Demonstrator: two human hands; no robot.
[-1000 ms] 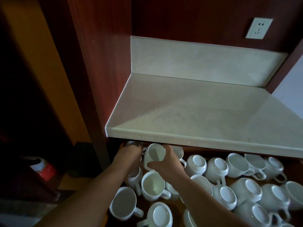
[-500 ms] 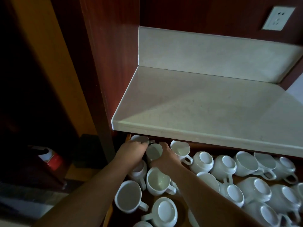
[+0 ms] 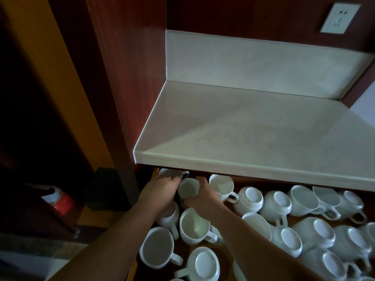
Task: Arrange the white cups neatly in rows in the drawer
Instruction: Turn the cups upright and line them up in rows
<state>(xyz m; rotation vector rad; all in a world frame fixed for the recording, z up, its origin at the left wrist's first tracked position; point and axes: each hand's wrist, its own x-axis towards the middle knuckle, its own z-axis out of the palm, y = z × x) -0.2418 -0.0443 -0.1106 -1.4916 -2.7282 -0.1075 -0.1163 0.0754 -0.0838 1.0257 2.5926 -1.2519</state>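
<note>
Both hands are at the back-left corner of the drawer (image 3: 155,172), under the counter (image 3: 253,138) lip. Right hand (image 3: 203,196) has its fingers curled around an upright cup (image 3: 188,189), thumb on the near side: gripping it. Left hand (image 3: 162,186) lies palm-down over a corner cup (image 3: 170,172) that's mostly hidden; fingers look closed on its rim, but it's dark there, so I can't tell if it's a real grip.

Progress: early. One upright cup (image 3: 221,184) stands just right of the held one, so a back row of maybe three is starting. Everything else is a jumble: cups touching, handles pointing every way, many upside down or tipped.

Count, visible cups only: roughly 20, some cut off at the bottom and right edges. About 8 mouth-up or open side showing, about 10 base-up, the rest partly covered by the arms.

Left to do: right the inverted ones, line them up, fill the rows across the drawer.

Other items: one wall socket (image 3: 337,18), one red can (image 3: 60,200) on the floor at left.
</note>
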